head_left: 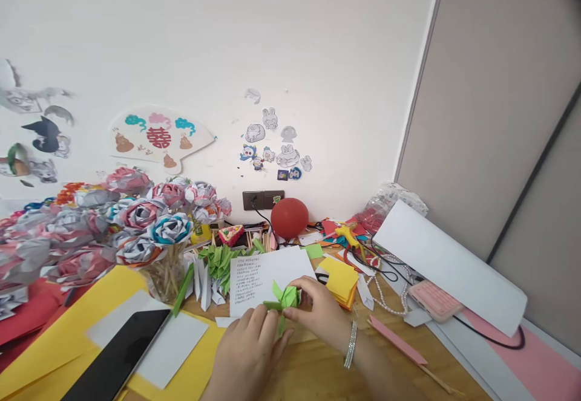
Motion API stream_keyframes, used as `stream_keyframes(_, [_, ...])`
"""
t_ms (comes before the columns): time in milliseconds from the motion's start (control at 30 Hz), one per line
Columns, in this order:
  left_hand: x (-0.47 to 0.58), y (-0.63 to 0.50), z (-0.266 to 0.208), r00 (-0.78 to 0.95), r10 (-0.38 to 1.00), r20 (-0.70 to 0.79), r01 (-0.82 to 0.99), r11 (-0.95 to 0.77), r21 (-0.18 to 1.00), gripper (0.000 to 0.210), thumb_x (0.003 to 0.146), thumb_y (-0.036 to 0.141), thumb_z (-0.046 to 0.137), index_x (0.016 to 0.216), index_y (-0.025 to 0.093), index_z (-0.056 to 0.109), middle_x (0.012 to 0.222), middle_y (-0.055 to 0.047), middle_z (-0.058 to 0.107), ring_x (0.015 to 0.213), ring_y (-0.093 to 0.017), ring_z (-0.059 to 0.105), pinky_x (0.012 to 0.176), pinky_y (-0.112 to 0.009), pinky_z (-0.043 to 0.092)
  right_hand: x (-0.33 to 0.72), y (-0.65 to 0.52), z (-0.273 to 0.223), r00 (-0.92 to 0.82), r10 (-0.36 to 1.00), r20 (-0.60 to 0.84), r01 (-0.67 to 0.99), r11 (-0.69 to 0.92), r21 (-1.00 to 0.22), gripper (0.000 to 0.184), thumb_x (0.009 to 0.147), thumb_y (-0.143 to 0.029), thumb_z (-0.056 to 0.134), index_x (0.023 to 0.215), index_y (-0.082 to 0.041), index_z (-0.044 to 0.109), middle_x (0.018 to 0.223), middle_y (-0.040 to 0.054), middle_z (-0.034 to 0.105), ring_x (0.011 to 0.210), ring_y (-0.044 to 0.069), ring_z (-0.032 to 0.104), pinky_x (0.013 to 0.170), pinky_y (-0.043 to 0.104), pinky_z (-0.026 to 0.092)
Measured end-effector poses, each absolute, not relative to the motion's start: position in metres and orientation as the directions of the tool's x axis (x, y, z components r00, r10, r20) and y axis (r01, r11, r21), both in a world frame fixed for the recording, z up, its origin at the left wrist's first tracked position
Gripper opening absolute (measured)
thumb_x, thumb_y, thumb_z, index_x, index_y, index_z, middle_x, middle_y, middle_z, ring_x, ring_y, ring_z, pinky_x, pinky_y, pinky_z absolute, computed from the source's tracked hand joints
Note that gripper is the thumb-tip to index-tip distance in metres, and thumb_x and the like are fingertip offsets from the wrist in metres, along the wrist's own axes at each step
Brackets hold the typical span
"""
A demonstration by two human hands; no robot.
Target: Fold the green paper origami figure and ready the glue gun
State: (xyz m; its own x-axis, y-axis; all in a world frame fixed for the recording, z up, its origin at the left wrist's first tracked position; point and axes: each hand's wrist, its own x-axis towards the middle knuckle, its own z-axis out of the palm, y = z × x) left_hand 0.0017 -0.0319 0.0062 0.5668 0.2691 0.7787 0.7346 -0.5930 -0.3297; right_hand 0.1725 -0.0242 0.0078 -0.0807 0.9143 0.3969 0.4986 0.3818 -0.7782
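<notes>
- The left hand (247,346) comes in from 6 o'clock, its fingers closed on the lower end of a green folded paper piece (285,300).
- The right hand (320,316), with a beaded bracelet (350,345) at the wrist, comes in from 5 o'clock and pinches the same green piece from the right side, fingers together on it.
- The green folded paper piece sits low in the middle of the view, just above the wooden bench (318,371), with pointed flaps sticking up.
- A white sheet with handwriting (254,280) lies right behind the piece at 12 o'clock.
- A stack of yellow paper squares (340,277) lies near the right hand at 1 o'clock.
- A bunch of paper roses (136,219) stands at 10 o'clock, well apart from the hands.
- A dark tablet (118,358) lies at 8 o'clock on white and yellow sheets.
- A red ball (289,218) rests by the wall at 12 o'clock.
- A pink phone (434,300) lies at 3 o'clock beside a string of pearls (385,292).
</notes>
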Motion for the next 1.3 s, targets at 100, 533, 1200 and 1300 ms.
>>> stream_keyframes(100, [0.002,-0.031,0.004,0.622,0.289,0.727,0.699,-0.624,-0.350,0.024,0.088,0.009,0.037,0.070,0.023,0.045,0.054,0.002,0.057,0.044,-0.018,0.056,0.042,-0.027,0.036,0.172,-0.023,0.007,-0.070,0.917,0.392,0.512,0.370,-0.775,0.029,0.068,-0.022,0.072,0.096,-0.017,0.062,0.091,0.0035,0.064,0.078,0.018,0.056,0.069,0.028,0.044])
stream_keyframes(533, [0.001,-0.029,-0.013,0.604,0.293,0.742,0.676,-0.681,-0.281,0.025,0.087,0.007,0.037,0.069,0.023,0.045,0.054,0.003,0.057,0.046,-0.017,0.055,0.045,-0.028,0.031,0.176,-0.023,0.007,-0.094,0.918,0.386,0.528,0.374,-0.762,0.028,0.072,-0.022,0.069,0.099,-0.018,0.062,0.096,0.0045,0.065,0.085,0.019,0.058,0.071,0.028,0.044])
stream_keyframes(1200, [-0.002,-0.020,-0.006,0.521,0.408,0.750,0.749,-0.640,-0.172,0.013,0.088,0.026,0.045,0.083,0.017,0.055,0.071,-0.006,0.064,0.064,-0.023,0.062,0.055,-0.033,0.048,0.176,-0.028,0.012,-0.240,0.836,0.493,0.780,0.468,-0.415,0.027,0.075,-0.022,0.071,0.099,-0.022,0.058,0.095,0.0030,0.062,0.090,0.021,0.055,0.075,0.031,0.042])
stream_keyframes(1300, [-0.002,-0.018,-0.004,0.556,0.355,0.752,0.728,-0.644,-0.234,0.020,0.085,0.020,0.050,0.102,0.013,0.055,0.087,-0.012,0.068,0.078,-0.028,0.064,0.065,-0.041,0.051,0.172,-0.028,0.008,-0.263,0.841,0.472,0.802,0.463,-0.378,0.032,0.074,-0.022,0.072,0.103,-0.021,0.057,0.097,0.0036,0.062,0.091,0.022,0.054,0.076,0.032,0.043])
